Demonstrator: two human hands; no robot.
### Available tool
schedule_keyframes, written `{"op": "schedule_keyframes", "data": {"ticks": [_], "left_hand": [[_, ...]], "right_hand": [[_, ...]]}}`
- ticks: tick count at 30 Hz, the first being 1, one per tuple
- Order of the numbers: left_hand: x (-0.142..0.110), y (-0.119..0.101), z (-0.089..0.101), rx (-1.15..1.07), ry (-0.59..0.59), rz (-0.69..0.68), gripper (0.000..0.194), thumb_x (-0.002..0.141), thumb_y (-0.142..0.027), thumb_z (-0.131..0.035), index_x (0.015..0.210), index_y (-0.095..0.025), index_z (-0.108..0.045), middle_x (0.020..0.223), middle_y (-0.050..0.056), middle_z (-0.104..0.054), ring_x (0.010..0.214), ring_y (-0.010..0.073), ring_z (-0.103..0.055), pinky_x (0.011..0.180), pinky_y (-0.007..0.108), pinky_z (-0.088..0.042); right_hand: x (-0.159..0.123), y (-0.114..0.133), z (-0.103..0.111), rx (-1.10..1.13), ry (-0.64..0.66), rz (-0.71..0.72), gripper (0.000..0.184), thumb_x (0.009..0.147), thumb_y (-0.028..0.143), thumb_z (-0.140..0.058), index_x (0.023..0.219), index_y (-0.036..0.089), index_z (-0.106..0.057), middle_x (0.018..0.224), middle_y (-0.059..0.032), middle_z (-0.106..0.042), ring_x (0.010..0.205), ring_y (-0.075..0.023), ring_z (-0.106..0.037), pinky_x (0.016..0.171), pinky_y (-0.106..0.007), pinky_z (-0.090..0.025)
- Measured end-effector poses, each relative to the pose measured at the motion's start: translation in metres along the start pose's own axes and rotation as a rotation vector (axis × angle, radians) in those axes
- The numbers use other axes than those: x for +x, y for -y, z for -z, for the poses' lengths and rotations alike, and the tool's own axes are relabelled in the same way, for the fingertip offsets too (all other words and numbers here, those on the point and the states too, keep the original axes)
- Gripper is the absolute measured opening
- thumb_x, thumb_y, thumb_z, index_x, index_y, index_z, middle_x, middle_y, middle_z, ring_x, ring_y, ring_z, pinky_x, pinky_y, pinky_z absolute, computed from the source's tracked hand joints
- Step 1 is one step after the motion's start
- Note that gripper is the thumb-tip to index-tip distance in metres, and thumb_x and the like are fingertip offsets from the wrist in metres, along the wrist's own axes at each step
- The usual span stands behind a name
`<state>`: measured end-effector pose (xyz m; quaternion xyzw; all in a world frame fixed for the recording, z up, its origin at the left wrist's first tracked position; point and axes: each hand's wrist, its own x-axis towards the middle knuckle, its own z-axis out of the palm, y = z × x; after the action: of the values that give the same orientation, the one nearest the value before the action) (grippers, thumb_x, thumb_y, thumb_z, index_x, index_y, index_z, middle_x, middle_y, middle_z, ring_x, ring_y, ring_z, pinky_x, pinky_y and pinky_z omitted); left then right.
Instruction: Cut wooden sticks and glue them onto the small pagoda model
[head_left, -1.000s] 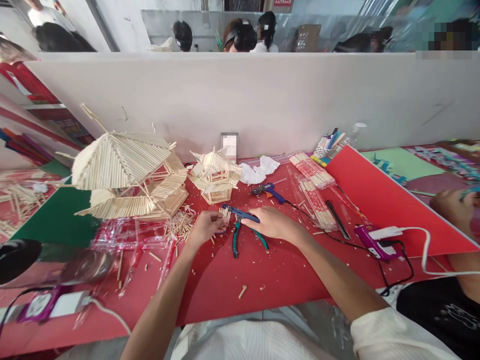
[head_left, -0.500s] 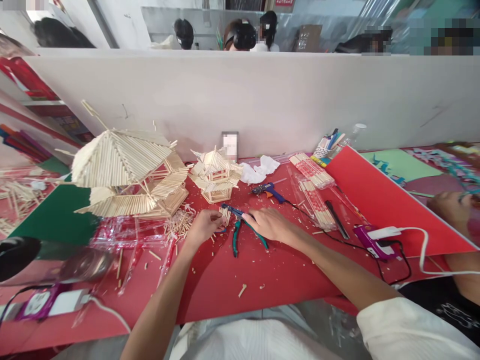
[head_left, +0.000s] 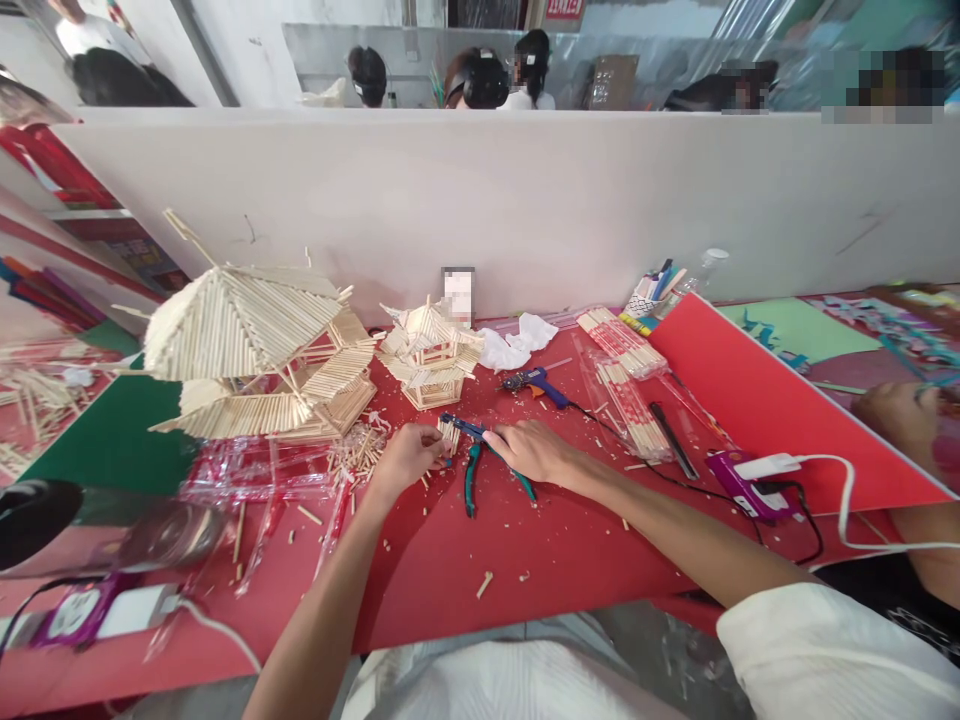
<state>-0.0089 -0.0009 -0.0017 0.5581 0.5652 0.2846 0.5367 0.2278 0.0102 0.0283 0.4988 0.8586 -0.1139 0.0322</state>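
Note:
My left hand (head_left: 409, 462) is closed on a small row of short wooden sticks (head_left: 450, 434), held by its edge just above the red table. My right hand (head_left: 531, 452) grips pliers (head_left: 472, 478) with teal handles, which stand spread apart. The dark jaws of the pliers lie across the upper end of the stick row. Whether they bite on a stick is too small to tell. Behind my hands stands a small pavilion model (head_left: 431, 360) made of sticks. A larger stick pavilion (head_left: 247, 340) is at the left, beside a heap of cut sticks (head_left: 360, 448).
A blue glue gun (head_left: 536, 383) lies behind my right hand, its cord running right to a purple power strip (head_left: 742, 485). Packs of sticks (head_left: 626, 345), white tissue (head_left: 517, 342) and a red board (head_left: 787, 410) are nearby. Another person's hand (head_left: 896, 415) shows at far right.
The view has tilted slightly upward. Both hands keep nearly the same place, with the pliers' jaws still at the stick row.

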Motion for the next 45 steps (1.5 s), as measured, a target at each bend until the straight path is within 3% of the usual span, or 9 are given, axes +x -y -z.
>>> {"op": "schedule_keyframes", "data": {"ticks": [8, 14, 21, 26, 32, 37, 40, 45], "left_hand": [[0.0, 0.001, 0.003, -0.041, -0.008, 0.022, 0.034, 0.069, -0.048, -0.076, 0.073, -0.015, -0.069, 0.072, 0.005, -0.072, 0.067, 0.0204, -0.07, 0.066, 0.031, -0.057], [-0.004, -0.002, 0.024, -0.056, -0.036, 0.017, 0.039, 0.065, -0.052, -0.077, 0.073, -0.016, -0.067, 0.073, 0.005, -0.072, 0.065, 0.019, -0.067, 0.065, 0.03, -0.055], [-0.006, -0.002, 0.034, 0.349, -0.25, -0.046, 0.024, 0.079, -0.043, -0.065, 0.075, -0.02, -0.07, 0.08, 0.006, -0.076, 0.076, 0.0217, -0.068, 0.063, 0.025, -0.043], [-0.008, -0.006, 0.028, 0.517, -0.278, -0.03, 0.018, 0.084, -0.037, -0.062, 0.084, -0.021, -0.07, 0.085, 0.006, -0.077, 0.076, 0.0213, -0.068, 0.063, 0.025, -0.038], [-0.004, -0.003, 0.023, 0.668, -0.294, -0.056, 0.024, 0.088, -0.04, -0.057, 0.086, -0.021, -0.071, 0.088, 0.007, -0.075, 0.077, 0.0215, -0.066, 0.064, 0.027, -0.037], [0.0, -0.004, 0.017, 0.685, -0.27, -0.037, 0.021, 0.088, -0.037, -0.058, 0.087, -0.02, -0.071, 0.088, 0.009, -0.075, 0.077, 0.0224, -0.066, 0.065, 0.028, -0.037], [0.002, -0.005, 0.013, 0.704, -0.272, -0.026, 0.018, 0.088, -0.033, -0.059, 0.094, -0.019, -0.069, 0.091, 0.009, -0.075, 0.08, 0.0228, -0.067, 0.065, 0.028, -0.037], [0.005, -0.008, 0.009, 0.748, -0.284, -0.018, 0.019, 0.09, -0.029, -0.058, 0.105, -0.02, -0.065, 0.094, 0.009, -0.075, 0.088, 0.0252, -0.068, 0.069, 0.029, -0.04]], "right_hand": [[0.011, -0.002, -0.001, -0.041, -0.009, 0.023, 0.067, 0.106, 0.048, -0.017, 0.089, 0.016, -0.073, 0.093, -0.0164, -0.076, 0.088, -0.0272, -0.072, 0.073, -0.031, -0.041], [0.008, -0.012, 0.009, -0.031, 0.026, -0.018, 0.069, 0.105, 0.053, -0.018, 0.087, 0.014, -0.073, 0.093, -0.0178, -0.075, 0.09, -0.0287, -0.071, 0.077, -0.032, -0.043], [-0.013, -0.026, 0.011, -0.084, -0.057, -0.267, 0.059, 0.104, 0.055, -0.025, 0.119, 0.011, -0.061, 0.106, -0.0209, -0.071, 0.098, -0.032, -0.068, 0.082, -0.038, -0.045], [-0.025, -0.02, -0.007, -0.14, -0.158, -0.298, 0.052, 0.103, 0.046, -0.034, 0.137, 0.009, -0.047, 0.131, -0.0257, -0.056, 0.122, -0.0366, -0.05, 0.091, -0.044, -0.041], [-0.025, -0.009, -0.022, -0.15, -0.175, -0.32, 0.051, 0.102, 0.042, -0.036, 0.14, 0.009, -0.046, 0.126, -0.0258, -0.055, 0.115, -0.0385, -0.049, 0.091, -0.048, -0.039], [-0.025, -0.004, -0.022, -0.12, -0.146, -0.344, 0.057, 0.099, 0.045, -0.043, 0.142, 0.007, -0.045, 0.126, -0.0275, -0.054, 0.115, -0.0397, -0.049, 0.093, -0.05, -0.037], [-0.022, -0.002, -0.012, -0.097, -0.177, -0.278, 0.052, 0.101, 0.043, -0.043, 0.139, 0.009, -0.048, 0.125, -0.025, -0.055, 0.117, -0.038, -0.049, 0.095, -0.048, -0.037], [-0.003, 0.009, 0.006, 0.022, -0.218, 0.029, 0.033, 0.101, 0.033, -0.047, 0.127, 0.015, -0.058, 0.116, -0.0154, -0.061, 0.108, -0.0279, -0.054, 0.091, -0.037, -0.04]]}}
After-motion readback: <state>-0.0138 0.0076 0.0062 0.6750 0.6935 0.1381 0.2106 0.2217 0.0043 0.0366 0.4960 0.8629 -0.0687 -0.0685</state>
